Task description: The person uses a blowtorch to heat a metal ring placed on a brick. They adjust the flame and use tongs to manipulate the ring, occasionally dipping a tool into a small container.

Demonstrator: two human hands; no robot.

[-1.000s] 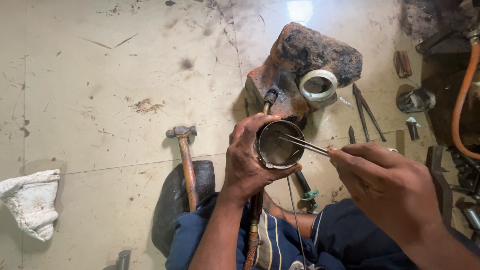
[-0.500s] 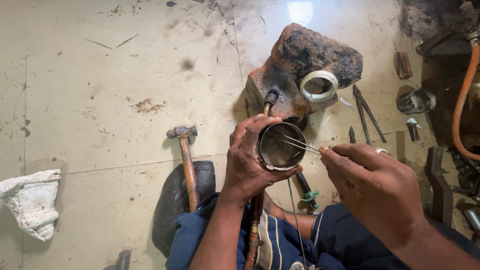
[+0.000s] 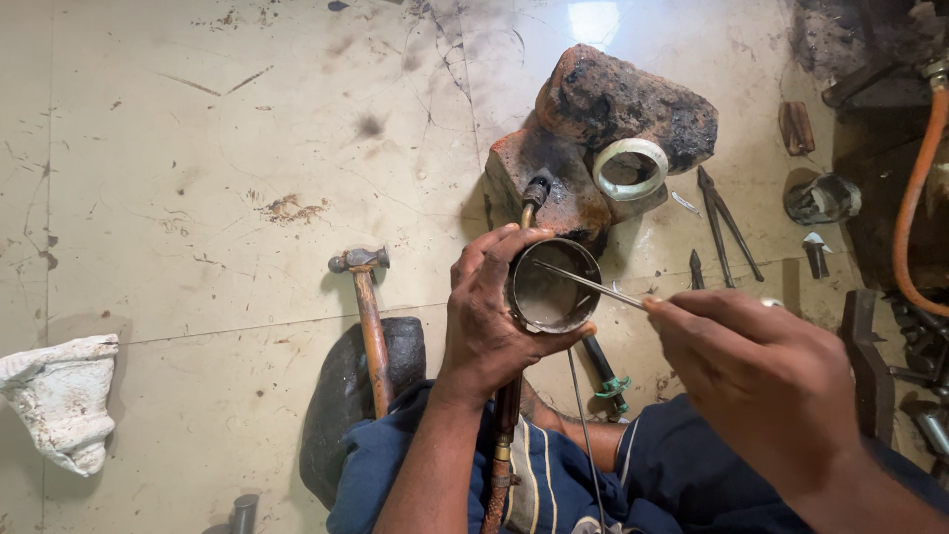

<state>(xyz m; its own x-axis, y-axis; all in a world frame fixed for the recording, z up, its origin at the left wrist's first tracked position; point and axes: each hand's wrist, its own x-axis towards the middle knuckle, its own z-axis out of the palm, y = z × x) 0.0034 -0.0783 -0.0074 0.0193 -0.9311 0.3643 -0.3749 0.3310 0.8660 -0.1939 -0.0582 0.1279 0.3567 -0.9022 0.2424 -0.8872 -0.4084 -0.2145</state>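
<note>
I'm gripping the ring [image 3: 552, 287] by its rim, left hand [image 3: 491, 316] fingers curled round it. Right hand [image 3: 766, 381] is pinching a thin rod [image 3: 591, 285], its tip poking inside the ring. Ring's probably light, stiff, slick metal, so I'm holding the outer wall.

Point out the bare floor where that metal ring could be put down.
Free: the wide floor left of the charred brick and above the hammer, and the strip between hammer and white rag. Crowded: right of the brick, with pliers, small tools and orange hose.
</note>
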